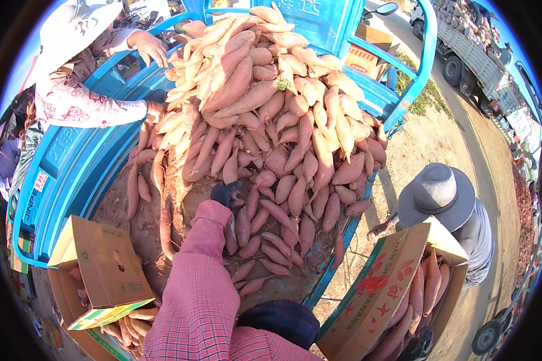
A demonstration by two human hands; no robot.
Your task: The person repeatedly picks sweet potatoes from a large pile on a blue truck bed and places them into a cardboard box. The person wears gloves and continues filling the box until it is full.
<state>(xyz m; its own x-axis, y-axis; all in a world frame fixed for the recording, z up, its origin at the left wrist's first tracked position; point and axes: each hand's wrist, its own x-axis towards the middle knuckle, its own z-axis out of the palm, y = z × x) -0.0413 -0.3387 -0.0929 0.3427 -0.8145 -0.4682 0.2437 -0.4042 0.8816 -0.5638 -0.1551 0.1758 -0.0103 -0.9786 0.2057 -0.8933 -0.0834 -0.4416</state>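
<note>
A tall heap of sweet potatoes (253, 90) fills the far part of a blue metal truck bed (131, 97). My left hand (226, 194), in a dark glove below a pink checked sleeve, reaches to the heap's near foot. It touches sweet potatoes there; its fingers are partly hidden, so I cannot tell whether it grips one. At the bottom right, a dark-gloved hand, my right hand (418, 345), is down inside a cardboard box (370, 293) beside loose sweet potatoes (418, 289). Its fingers are hidden. Smaller sweet potatoes (275, 252) lie scattered before my knee.
Another open cardboard box (106, 261), holding sweet potatoes, stands at lower left. A person in a white hat (72, 40) has both hands at the heap's left side. Beyond the right box is a person in a grey hat (436, 189). A loaded truck (474, 49) stands on the road.
</note>
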